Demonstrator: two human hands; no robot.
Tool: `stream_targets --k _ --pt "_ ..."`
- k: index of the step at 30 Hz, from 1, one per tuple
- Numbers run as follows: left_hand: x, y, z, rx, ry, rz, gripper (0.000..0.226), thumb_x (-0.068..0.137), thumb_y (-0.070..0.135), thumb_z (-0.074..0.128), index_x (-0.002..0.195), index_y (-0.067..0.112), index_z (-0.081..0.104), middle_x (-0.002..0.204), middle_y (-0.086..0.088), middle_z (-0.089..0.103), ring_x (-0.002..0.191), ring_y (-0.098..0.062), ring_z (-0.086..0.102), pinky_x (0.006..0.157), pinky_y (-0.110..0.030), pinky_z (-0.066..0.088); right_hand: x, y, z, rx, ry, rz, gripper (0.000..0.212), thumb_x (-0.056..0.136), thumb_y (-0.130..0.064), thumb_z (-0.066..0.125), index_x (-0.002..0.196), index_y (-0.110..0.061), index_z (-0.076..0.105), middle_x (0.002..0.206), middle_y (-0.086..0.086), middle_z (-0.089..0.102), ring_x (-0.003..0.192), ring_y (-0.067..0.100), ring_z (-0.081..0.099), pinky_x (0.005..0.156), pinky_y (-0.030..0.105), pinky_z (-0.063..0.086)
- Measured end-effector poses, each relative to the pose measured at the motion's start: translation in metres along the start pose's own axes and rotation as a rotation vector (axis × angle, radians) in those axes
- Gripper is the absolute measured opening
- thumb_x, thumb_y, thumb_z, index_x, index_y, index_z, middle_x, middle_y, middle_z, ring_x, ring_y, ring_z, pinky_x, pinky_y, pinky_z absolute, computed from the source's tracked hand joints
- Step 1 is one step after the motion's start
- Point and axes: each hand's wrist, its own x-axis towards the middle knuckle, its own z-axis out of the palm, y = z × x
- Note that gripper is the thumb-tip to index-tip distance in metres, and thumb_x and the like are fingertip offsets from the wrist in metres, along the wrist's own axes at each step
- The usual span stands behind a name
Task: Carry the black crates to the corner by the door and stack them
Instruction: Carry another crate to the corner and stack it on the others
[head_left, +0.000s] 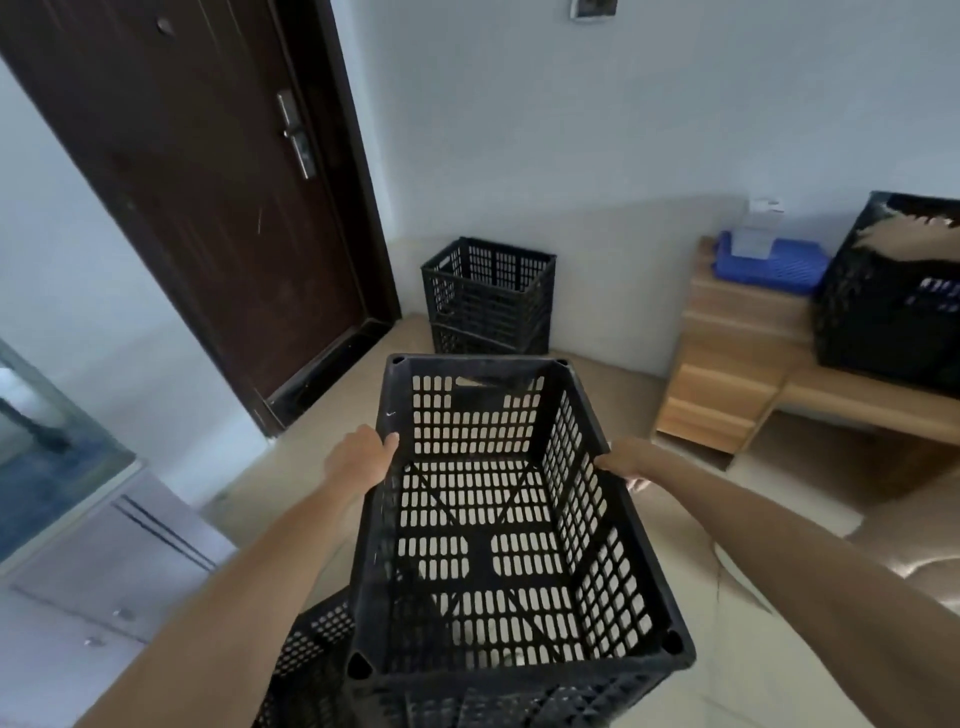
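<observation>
I hold an empty black perforated crate (498, 525) in front of me, above the floor. My left hand (361, 460) grips its left rim and my right hand (626, 460) grips its right rim. In the corner to the right of the dark door (208, 208) stands a stack of two black crates (488, 296), one on top of the other. Another black crate (306, 660) shows partly below my left arm, under the held one.
A wooden desk with drawers (727, 364) stands at the right, carrying a blue tray (769, 265) and a further black crate (893, 301) with brown material in it. A pale cabinet (104, 566) is at the left. The tiled floor lies between me and the corner.
</observation>
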Motion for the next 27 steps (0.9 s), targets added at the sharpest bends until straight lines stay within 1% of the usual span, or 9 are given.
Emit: stream_targets --k 3,6,8,11,13,17,20,23,27 --pt "0.059 0.027 -0.004 0.019 -0.006 0.025 0.051 0.098 0.052 0.035 0.091 0.010 0.063 0.077 -0.003 0.065 0.072 -0.021 0.064 0.071 -0.036 0.054 0.046 -0.019 -0.036 -0.014 -0.006 -0.006 0.044 0.099 -0.027 0.043 0.134 -0.001 0.052 0.122 0.019 0.065 0.103 0.032 0.068 0.084 0.037 0.059" --pt "0.121 0.053 -0.011 0.004 -0.032 0.015 0.050 0.098 0.051 0.036 0.093 0.012 0.065 0.078 -0.002 0.066 0.075 -0.020 0.064 0.076 -0.037 0.054 0.086 -0.044 -0.075 -0.013 -0.021 0.011 0.041 0.100 -0.022 0.041 0.133 0.000 0.051 0.104 0.018 0.069 0.072 0.022 0.066 0.055 0.024 0.056" --pt "0.158 0.073 -0.018 -0.061 -0.034 0.020 0.044 0.098 0.049 0.040 0.100 0.013 0.065 0.087 -0.002 0.068 0.083 -0.020 0.065 0.082 -0.037 0.053 0.116 -0.059 -0.102 -0.008 -0.013 0.019 0.041 0.101 -0.022 0.040 0.134 0.001 0.049 0.098 0.017 0.067 0.070 0.021 0.064 0.045 0.019 0.048" --pt "0.210 0.107 -0.029 -0.138 -0.003 0.083 0.034 0.098 0.041 0.045 0.112 0.015 0.062 0.101 -0.003 0.068 0.094 -0.021 0.064 0.083 -0.034 0.050 0.163 -0.073 -0.140 0.039 -0.011 0.014 0.040 0.101 -0.021 0.040 0.133 0.001 0.049 0.117 0.020 0.065 0.084 0.024 0.064 0.051 0.020 0.049" --pt "0.236 0.128 -0.035 -0.160 -0.019 0.103 0.031 0.099 0.039 0.045 0.111 0.016 0.062 0.098 -0.003 0.068 0.090 -0.018 0.063 0.079 -0.031 0.048 0.189 -0.081 -0.164 0.064 -0.020 0.028 0.039 0.101 -0.020 0.041 0.132 0.001 0.050 0.112 0.018 0.066 0.081 0.023 0.065 0.055 0.022 0.052" --pt "0.308 0.162 -0.037 -0.185 -0.074 0.091 0.036 0.100 0.040 0.041 0.113 0.013 0.062 0.095 -0.004 0.067 0.092 -0.021 0.064 0.085 -0.036 0.051 0.262 -0.094 -0.210 0.072 -0.016 0.019 0.039 0.099 -0.022 0.044 0.130 0.000 0.052 0.105 0.016 0.065 0.088 0.028 0.067 0.060 0.025 0.054" --pt "0.363 0.191 -0.037 -0.113 -0.096 0.059 0.042 0.102 0.035 0.037 0.099 0.003 0.064 0.076 -0.005 0.058 0.076 -0.022 0.061 0.068 -0.032 0.045 0.323 -0.105 -0.243 0.014 -0.020 0.039 0.039 0.099 -0.022 0.042 0.123 0.004 0.057 0.087 0.015 0.065 0.079 0.026 0.067 0.058 0.025 0.054" --pt "0.415 0.224 -0.043 -0.040 -0.066 0.013 0.039 0.103 0.034 0.036 0.088 0.005 0.058 0.069 -0.003 0.050 0.061 -0.016 0.050 0.062 -0.031 0.040 0.382 -0.123 -0.280 0.004 -0.039 0.038 0.032 0.099 -0.021 0.042 0.117 0.001 0.056 0.082 0.012 0.065 0.068 0.021 0.065 0.053 0.024 0.053" --pt "0.494 0.262 -0.052 -0.008 -0.044 -0.068 0.039 0.102 0.036 0.035 0.090 0.007 0.058 0.077 -0.004 0.056 0.065 -0.017 0.052 0.061 -0.032 0.041 0.463 -0.154 -0.339 0.035 -0.058 0.022 0.021 0.099 -0.021 0.044 0.102 -0.003 0.052 0.086 0.012 0.064 0.089 0.028 0.067 0.062 0.025 0.054"
